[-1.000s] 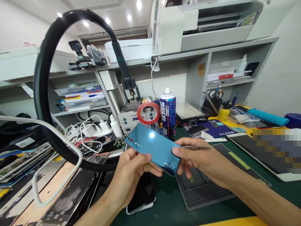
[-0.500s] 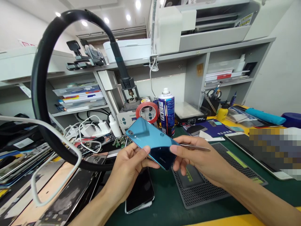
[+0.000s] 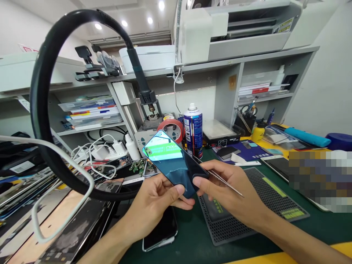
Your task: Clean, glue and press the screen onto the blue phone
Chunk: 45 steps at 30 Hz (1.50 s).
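Note:
A glossy blue phone (image 3: 172, 167) is held tilted above the green mat, its back towards me, with a bright green and white reflection across its upper part. My left hand (image 3: 162, 194) grips its lower left edge, thumb on the back. My right hand (image 3: 220, 183) pinches its lower right end between thumb and fingers. Thin metal tweezers (image 3: 227, 183) also rest in my right hand, pointing down to the right. Under my left hand lies a dark phone (image 3: 162, 231) on the mat.
A grey perforated pad (image 3: 233, 233) lies under my right hand. Behind the phone stand a blue spray can (image 3: 193, 132) and red tape roll (image 3: 176, 126). A black hose (image 3: 41, 99) arches at left over disassembled phone parts (image 3: 74, 227). A tablet (image 3: 277, 167) lies right.
The blue phone has tilted in my hands, so a bright reflection now covers its upper back. The tweezers have swung to point more steeply downward. The view has shifted slightly.

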Each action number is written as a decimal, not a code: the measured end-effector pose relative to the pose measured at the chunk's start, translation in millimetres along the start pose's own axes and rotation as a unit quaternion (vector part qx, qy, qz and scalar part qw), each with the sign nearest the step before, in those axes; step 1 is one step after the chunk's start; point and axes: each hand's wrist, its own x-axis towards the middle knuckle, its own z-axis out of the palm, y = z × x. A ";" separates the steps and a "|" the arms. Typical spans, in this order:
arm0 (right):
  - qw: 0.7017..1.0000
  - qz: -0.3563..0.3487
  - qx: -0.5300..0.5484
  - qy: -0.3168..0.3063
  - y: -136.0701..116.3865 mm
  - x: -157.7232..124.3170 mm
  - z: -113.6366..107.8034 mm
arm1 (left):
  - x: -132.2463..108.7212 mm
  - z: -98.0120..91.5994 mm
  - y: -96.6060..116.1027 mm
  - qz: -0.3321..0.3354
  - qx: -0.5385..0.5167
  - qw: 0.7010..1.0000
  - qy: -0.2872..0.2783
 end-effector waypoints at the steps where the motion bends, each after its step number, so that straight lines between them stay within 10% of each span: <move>1: 1.000 -0.002 -0.007 0.002 1.1 0.1 0.2 | -0.3 -0.4 0.0 0.005 0.005 1.000 0.000; 45: 0.984 0.078 0.143 -0.071 -0.6 4.3 1.9 | 1.8 -2.9 -4.6 -0.006 -0.072 0.995 -0.070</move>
